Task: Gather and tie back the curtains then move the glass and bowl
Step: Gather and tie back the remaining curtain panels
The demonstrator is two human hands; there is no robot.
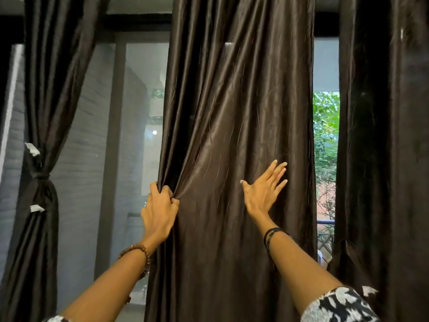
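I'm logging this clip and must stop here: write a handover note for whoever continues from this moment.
Left hand grips the left edge of the middle curtain, bunching it. Right hand lies flat and open on the same curtain.
Left curtain is already gathered and tied with a band.
Right curtain hangs loose, as far as the view shows.
Left to do: gather and tie the middle curtain, check the right one, then move the glass and bowl, neither in view.
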